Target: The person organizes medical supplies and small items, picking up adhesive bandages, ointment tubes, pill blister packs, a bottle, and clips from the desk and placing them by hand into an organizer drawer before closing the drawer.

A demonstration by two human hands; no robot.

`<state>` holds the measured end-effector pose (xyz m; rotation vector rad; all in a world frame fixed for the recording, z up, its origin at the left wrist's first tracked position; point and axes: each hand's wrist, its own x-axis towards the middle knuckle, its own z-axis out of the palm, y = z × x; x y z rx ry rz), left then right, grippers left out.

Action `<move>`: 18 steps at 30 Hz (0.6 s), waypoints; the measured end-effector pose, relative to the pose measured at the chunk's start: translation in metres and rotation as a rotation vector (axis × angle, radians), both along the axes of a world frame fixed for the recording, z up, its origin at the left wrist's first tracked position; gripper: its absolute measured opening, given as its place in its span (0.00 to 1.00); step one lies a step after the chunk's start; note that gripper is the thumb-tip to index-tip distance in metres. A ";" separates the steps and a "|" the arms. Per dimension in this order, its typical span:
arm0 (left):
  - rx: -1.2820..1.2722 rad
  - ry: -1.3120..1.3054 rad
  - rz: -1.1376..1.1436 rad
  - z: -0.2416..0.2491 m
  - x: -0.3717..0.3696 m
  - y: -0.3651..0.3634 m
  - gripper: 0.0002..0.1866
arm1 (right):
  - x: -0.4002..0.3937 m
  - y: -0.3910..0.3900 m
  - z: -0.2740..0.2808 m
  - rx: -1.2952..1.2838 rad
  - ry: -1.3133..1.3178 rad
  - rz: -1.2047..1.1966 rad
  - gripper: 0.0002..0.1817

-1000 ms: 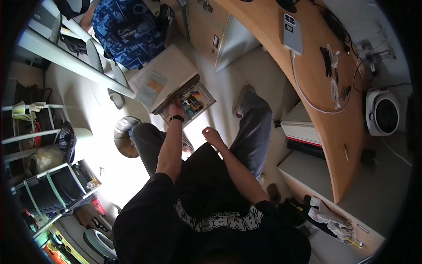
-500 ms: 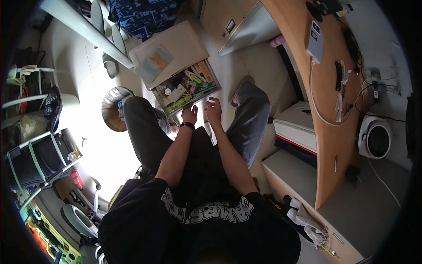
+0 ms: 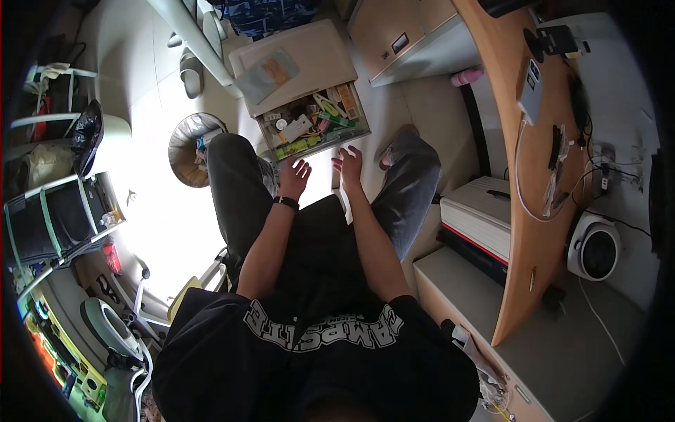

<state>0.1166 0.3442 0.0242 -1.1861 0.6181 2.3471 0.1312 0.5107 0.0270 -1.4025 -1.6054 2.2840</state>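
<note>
In front of me a small drawer (image 3: 323, 147) stands pulled out, full of mixed small items. Among them are a white box-like piece (image 3: 296, 127), a yellow-green packet (image 3: 298, 146) and a round white lid-like piece (image 3: 281, 124). My left hand (image 3: 293, 177) is just short of the drawer's front left part, its fingers apart and nothing in them. On the other side, my right hand (image 3: 348, 167) hovers near the drawer's front edge with spread, slightly curled fingers, also holding nothing.
The cabinet top (image 3: 316, 53) above the drawer carries a flat translucent packet (image 3: 268, 75). A lined waste bin (image 3: 184, 151) stands left of my knee. A curved wooden desk (image 3: 517, 281) is at right, with a white suitcase (image 3: 478, 211) beneath. Slippers (image 3: 190, 74) lie on the floor.
The view has shifted, with the drawer now higher and further right in it. My left hand has drawn back from the drawer front, its fingers spreading, and my hands are further apart.
</note>
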 end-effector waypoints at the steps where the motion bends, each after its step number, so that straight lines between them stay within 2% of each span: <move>1: 0.035 -0.128 0.060 0.004 -0.007 -0.003 0.08 | 0.001 -0.002 0.001 -0.064 0.004 0.026 0.18; 2: 0.030 -0.146 0.066 0.009 -0.007 -0.005 0.08 | 0.000 -0.004 0.002 -0.128 0.009 0.053 0.18; 6: 0.040 -0.129 0.055 0.030 0.000 -0.013 0.09 | -0.011 -0.011 -0.002 -0.109 0.007 0.144 0.19; 7: 0.039 -0.125 0.047 0.033 0.002 -0.014 0.09 | -0.014 -0.014 0.001 -0.012 -0.035 0.133 0.20; 10: 0.065 -0.162 0.016 0.031 0.008 -0.015 0.11 | -0.025 -0.022 0.014 0.826 -0.082 0.142 0.21; 11: 0.078 -0.182 0.009 0.028 0.009 -0.016 0.12 | -0.024 -0.021 0.021 0.889 -0.131 0.184 0.21; 14: 0.094 -0.063 -0.085 0.027 0.013 -0.011 0.19 | -0.043 -0.021 0.039 1.038 -0.312 -0.058 0.21; 15: 0.064 -0.060 -0.088 0.034 0.010 -0.006 0.20 | -0.047 -0.017 0.054 1.182 -0.267 -0.083 0.21; 18: 0.069 -0.043 -0.069 0.032 0.007 0.000 0.20 | -0.070 0.013 0.055 1.379 0.263 0.180 0.18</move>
